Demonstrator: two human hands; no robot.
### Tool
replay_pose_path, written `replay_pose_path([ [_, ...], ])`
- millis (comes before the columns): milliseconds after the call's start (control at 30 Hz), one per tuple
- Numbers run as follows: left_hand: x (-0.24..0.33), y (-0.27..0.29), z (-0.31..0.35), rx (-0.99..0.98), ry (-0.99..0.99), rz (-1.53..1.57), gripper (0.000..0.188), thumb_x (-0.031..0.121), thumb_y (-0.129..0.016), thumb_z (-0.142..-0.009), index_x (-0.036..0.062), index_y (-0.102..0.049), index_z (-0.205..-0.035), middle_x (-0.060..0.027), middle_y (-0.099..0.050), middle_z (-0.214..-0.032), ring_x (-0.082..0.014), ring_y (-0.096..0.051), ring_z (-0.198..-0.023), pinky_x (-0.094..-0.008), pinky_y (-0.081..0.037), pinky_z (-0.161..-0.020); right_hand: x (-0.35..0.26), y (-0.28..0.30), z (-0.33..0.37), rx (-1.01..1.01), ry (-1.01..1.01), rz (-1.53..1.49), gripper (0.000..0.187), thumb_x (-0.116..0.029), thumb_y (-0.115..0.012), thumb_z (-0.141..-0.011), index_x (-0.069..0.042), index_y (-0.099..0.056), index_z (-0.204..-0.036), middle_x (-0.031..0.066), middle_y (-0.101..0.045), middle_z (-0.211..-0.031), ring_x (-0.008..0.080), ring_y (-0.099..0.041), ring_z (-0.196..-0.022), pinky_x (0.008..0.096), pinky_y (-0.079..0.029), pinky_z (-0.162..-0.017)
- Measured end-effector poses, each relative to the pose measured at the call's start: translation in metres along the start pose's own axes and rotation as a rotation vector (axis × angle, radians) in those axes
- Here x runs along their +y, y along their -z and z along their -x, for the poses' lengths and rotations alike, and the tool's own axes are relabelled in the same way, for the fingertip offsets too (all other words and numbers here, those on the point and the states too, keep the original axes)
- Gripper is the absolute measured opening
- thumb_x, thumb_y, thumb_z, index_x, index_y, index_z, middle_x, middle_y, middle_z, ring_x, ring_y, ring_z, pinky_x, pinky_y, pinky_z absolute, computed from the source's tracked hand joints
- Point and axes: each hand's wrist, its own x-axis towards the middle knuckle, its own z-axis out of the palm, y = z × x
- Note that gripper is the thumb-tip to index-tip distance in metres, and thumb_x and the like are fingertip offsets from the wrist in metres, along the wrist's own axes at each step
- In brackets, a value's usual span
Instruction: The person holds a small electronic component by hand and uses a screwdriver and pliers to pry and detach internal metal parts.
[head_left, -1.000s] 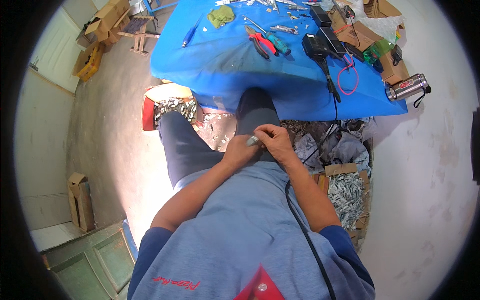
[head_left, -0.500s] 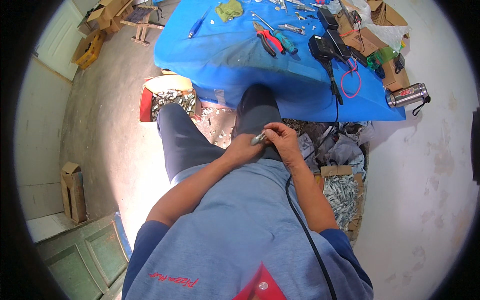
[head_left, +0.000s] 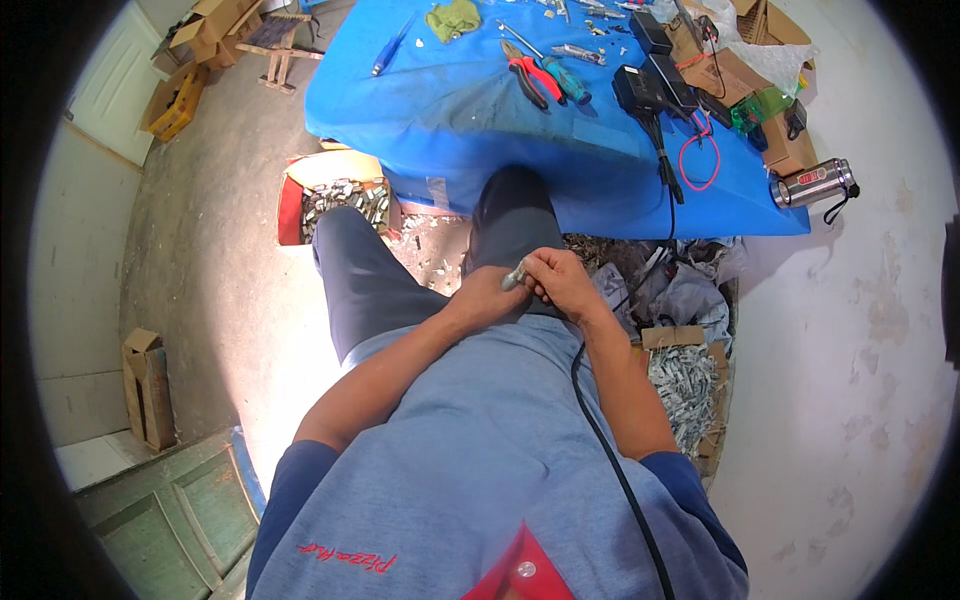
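Observation:
Above my lap, my two hands meet around a small silvery-grey metal part (head_left: 514, 277) with a rounded end; its exact kind cannot be made out. My left hand (head_left: 482, 297) is closed around it, leaving the rounded end showing. With thumb and fingers pinched together, my right hand (head_left: 563, 281) grips at the part's far end, and the fingers hide what lies between them. Ahead of my knees is the blue-covered table (head_left: 460, 150), where red-and-black pliers (head_left: 532, 76) lie beside a teal-handled screwdriver (head_left: 567, 80).
A blue screwdriver (head_left: 393, 48) and green cloth (head_left: 454, 19) lie farther back. Black power adapters (head_left: 640, 91) and a steel flask (head_left: 815, 184) stand right. Boxes of metal pieces (head_left: 345, 205) and grey strips (head_left: 683, 390) flank my legs. A black cable (head_left: 620, 470) runs along my right side.
My right hand has shifted slightly, its fingers curling in more tightly at the part's end. My left hand stays closed in place. The view has tilted very slightly.

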Motion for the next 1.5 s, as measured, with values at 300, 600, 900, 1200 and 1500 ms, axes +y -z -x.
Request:
replay_pose_path([
  [300,-0.006,0.002,-0.001,-0.088,0.030,0.146,0.034,0.034,-0.063,-0.088,0.0000,-0.067,-0.084,-0.0004,-0.058,-0.068,-0.0085,-0.051,-0.064,-0.0283,-0.042,-0.058,-0.003,-0.001,-0.003,-0.014,-0.045,0.017,0.028,-0.025,-0.058,-0.089,0.000,-0.063,-0.077,0.0002,-0.053,-0.060,0.0078,-0.048,-0.053,0.0240,-0.038,-0.047],
  [600,-0.010,0.006,-0.003,-0.141,0.068,0.302,0.031,0.034,-0.063,-0.087,0.0028,-0.067,-0.087,0.0029,-0.055,-0.071,-0.0058,-0.048,-0.064,-0.0240,-0.037,-0.056,0.002,-0.005,-0.007,0.014,-0.008,0.054,0.030,-0.024,-0.057,-0.089,0.000,-0.063,-0.074,0.0017,-0.056,-0.062,0.0098,-0.050,-0.056,0.0274,-0.040,-0.050],
  [900,0.002,0.006,0.004,-0.122,0.047,0.412,0.028,0.030,-0.057,-0.093,0.0051,-0.057,-0.080,0.0033,-0.049,-0.067,-0.0066,-0.044,-0.061,-0.0240,-0.035,-0.054,-0.011,-0.005,0.001,0.178,-0.050,-0.174,0.023,-0.023,-0.056,-0.091,-0.003,-0.065,-0.084,-0.0007,-0.056,-0.066,0.0077,-0.048,-0.055,0.0238,-0.040,-0.050],
  [1200,-0.011,0.004,-0.002,-0.093,0.025,0.342,0.034,0.033,-0.059,-0.094,0.0075,-0.052,-0.073,0.0027,-0.047,-0.064,-0.0067,-0.042,-0.057,-0.0252,-0.033,-0.051,-0.068,0.050,-0.035,0.677,0.660,0.457,0.016,-0.015,-0.065,-0.090,0.001,-0.065,-0.092,0.0004,-0.061,-0.070,0.0086,-0.056,-0.062,0.0250,-0.046,-0.058],
  [1500,-0.015,0.004,-0.002,-0.070,0.057,0.477,0.032,0.032,-0.058,-0.095,0.0091,-0.051,-0.074,0.0036,-0.046,-0.063,-0.0056,-0.041,-0.055,-0.0237,-0.031,-0.049,-0.151,0.071,-0.112,0.570,0.875,0.875,0.024,-0.015,-0.065,-0.084,-0.001,-0.063,-0.102,0.0157,-0.064,-0.093,0.0302,-0.064,-0.084,0.0378,-0.049,-0.074],
])
